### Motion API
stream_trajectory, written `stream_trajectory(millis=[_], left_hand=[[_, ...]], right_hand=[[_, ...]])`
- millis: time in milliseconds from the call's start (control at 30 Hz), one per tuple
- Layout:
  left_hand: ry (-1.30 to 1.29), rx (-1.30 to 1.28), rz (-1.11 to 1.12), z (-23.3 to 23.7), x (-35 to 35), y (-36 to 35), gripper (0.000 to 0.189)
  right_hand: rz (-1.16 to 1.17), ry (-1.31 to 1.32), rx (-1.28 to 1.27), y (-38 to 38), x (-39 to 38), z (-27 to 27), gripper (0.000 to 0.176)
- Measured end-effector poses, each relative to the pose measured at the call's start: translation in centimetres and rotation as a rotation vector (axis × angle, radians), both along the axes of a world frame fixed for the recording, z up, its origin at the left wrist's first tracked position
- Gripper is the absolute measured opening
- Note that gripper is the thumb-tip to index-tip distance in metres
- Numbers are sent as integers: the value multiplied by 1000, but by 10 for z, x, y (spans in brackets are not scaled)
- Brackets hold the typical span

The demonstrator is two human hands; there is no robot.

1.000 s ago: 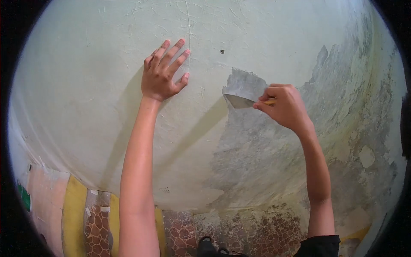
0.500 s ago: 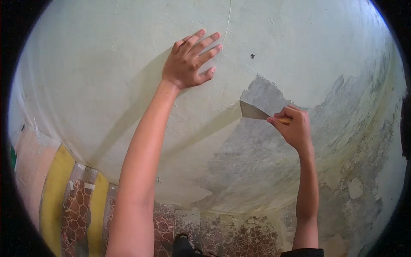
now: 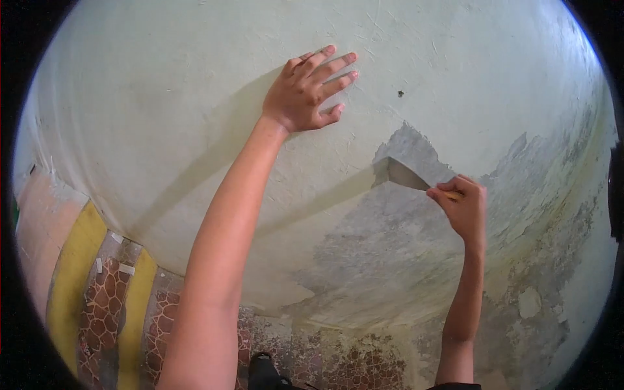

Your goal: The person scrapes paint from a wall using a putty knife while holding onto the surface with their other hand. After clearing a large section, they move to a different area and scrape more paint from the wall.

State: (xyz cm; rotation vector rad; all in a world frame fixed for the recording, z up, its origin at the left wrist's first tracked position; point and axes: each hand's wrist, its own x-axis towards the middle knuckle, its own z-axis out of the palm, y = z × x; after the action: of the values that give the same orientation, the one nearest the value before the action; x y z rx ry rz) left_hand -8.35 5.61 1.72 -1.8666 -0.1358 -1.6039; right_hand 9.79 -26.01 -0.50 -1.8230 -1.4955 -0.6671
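My right hand (image 3: 463, 205) is closed round the yellowish handle of a putty knife (image 3: 407, 175). Its wide metal blade lies over the grey bare patch (image 3: 364, 227), with the blade's edge near the border of the pale green paint. Higher up and to the left, my left hand (image 3: 302, 94) rests on the painted wall (image 3: 195, 84) with its fingers spread, holding nothing. Ragged paint edges surround the grey patch, which widens toward the lower right.
A small dark hole (image 3: 400, 93) marks the wall above the patch. Below, the floor has worn brown patterned tiles (image 3: 104, 296) and yellow strips (image 3: 77, 266), with paint flakes scattered about. A dark shoe (image 3: 261, 364) shows at the bottom.
The putty knife has shifted slightly right, away from the paint's edge, and a bit more grey shows left of its blade. The whole view has moved a little; my left hand stays spread.
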Motion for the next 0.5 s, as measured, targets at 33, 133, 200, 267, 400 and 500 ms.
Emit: stream_trajectory(millis=[33, 133, 200, 267, 400, 500], left_hand=[[1, -2, -1, 0, 0, -1, 41], [19, -8, 3, -4, -1, -2, 44], [20, 11, 15, 1, -1, -2, 47], [17, -11, -3, -1, -2, -3, 45], [-2, -15, -19, -2, -3, -2, 43], [-3, -4, -57, -2, -1, 1, 43]], right_hand=[[-9, 56, 50, 1, 3, 1, 21], [145, 19, -79, 31, -12, -26, 21], [118, -88, -144, 36, -24, -31, 22], [58, 15, -149, 32, -28, -26, 23], [-45, 108, 5, 5, -22, -25, 22], [-101, 117, 62, 6, -23, -29, 21]])
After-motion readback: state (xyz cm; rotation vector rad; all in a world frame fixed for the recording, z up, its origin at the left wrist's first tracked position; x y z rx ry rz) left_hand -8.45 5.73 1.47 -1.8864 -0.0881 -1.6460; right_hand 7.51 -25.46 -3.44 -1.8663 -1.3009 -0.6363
